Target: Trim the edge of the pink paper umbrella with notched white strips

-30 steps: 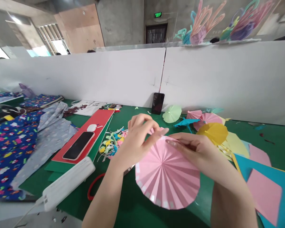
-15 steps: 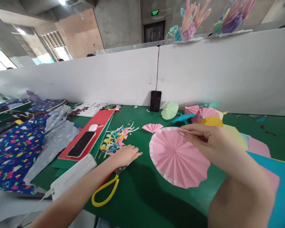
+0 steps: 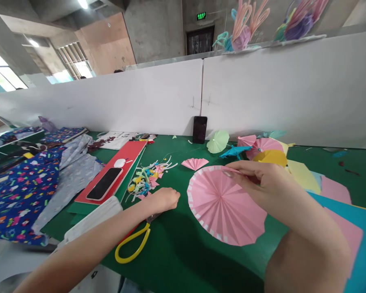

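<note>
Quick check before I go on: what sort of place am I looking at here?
Probably a shared paper-craft workshop: a green table behind white dividers, with folded paper umbrellas, paper scraps, and a pleated pink paper circle in the right hand.

A green-topped desk [image 3: 177,260] carries yellow-handled scissors [image 3: 134,248], a heap of coloured paper scraps [image 3: 144,181], a small folded pink paper fan [image 3: 195,163] and a red board [image 3: 117,171].

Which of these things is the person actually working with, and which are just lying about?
In use: pink disc, pinched at its rim by the right hand; scissors, under the left hand.

Lying about: phone, paper scraps, small pink fan, green umbrella, patterned cloth.
</note>
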### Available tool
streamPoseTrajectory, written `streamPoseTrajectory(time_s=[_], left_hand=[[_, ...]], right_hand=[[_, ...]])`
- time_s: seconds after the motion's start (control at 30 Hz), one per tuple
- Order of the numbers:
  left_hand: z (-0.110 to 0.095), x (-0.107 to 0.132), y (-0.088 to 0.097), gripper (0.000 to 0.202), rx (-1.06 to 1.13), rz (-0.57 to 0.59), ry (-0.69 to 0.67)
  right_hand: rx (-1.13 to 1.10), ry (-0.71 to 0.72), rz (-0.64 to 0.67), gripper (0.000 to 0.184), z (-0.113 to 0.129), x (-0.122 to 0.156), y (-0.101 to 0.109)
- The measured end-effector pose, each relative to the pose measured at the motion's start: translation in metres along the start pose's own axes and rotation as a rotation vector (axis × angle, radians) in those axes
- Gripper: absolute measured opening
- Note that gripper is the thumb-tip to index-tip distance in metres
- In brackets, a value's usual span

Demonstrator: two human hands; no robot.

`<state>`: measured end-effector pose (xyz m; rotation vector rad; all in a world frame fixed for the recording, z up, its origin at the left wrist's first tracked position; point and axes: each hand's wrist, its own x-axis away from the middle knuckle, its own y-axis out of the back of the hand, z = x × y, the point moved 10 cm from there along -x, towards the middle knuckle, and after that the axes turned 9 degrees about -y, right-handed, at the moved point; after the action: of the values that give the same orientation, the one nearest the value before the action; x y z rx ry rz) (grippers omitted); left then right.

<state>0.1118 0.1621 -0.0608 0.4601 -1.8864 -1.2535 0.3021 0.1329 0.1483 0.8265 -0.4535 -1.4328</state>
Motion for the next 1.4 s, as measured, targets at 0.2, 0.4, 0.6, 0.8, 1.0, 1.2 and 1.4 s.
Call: streamPoseTrajectory(time_s=[0.2,0.4,0.6,0.8,1.0,1.2,1.4], left_hand=[[0.011,0.009,0.001,0.028,0.193,0.011,-0.008],[0.024,0.016,0.026,0.028,0.430,-0.132,0.006],[0.002,0.043,0.100,0.033,0.597,-0.509,-0.034],[-0.057,0.090,0.142,0.027,0.717,-0.617,-0.148],[-0.107,0.121,0.177,0.019,0.279,-0.893,-0.277],[-0.113,0.108,0.177,0.017,0.133,-0.917,-0.289],[-0.114,0.108,0.175,0.016,0.106,-0.896,-0.329]], right_hand=[[-0.001,-0.001,0.014,0.022,-0.001,0.000,-0.001],[0.013,0.001,0.016,0.023,0.000,-0.002,-0.002],[0.015,-0.011,0.030,0.025,0.002,-0.004,-0.005],[-0.024,0.018,0.093,0.026,0.012,-0.004,-0.016],[-0.186,0.058,0.250,0.025,0.037,0.003,-0.034],[-0.305,0.039,0.365,0.024,0.043,0.007,-0.043],[-0.315,0.028,0.430,0.021,0.040,0.009,-0.046]])
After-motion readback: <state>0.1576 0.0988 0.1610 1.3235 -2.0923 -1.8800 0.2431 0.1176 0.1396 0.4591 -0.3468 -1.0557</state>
